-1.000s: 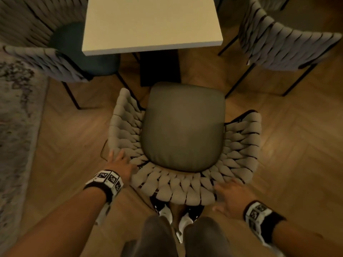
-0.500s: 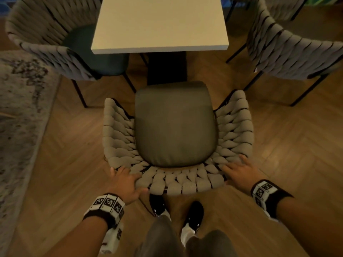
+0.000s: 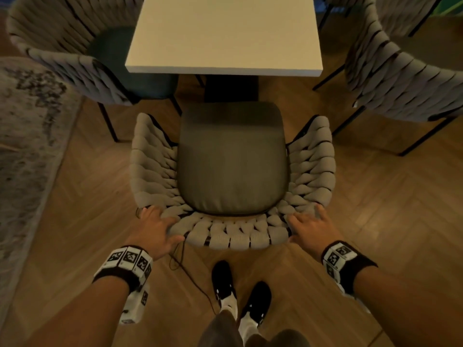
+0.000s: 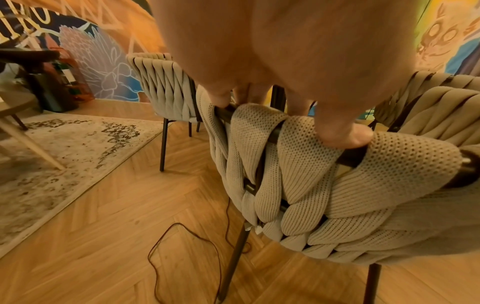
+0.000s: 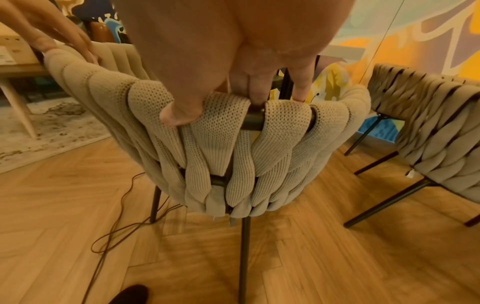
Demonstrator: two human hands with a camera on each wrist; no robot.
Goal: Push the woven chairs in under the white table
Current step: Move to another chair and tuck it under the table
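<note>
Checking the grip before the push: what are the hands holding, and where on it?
Both hold the chair by its backrest's top rim: left hand at the rear left corner, right hand at the rear right, fingers over, thumbs behind.

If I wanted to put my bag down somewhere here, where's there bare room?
The white table top shows bare. So does the middle chair's seat cushion. Bare floor lies right of that chair. Behind it is crowded: left hand, right hand, shoes and a cord.
</note>
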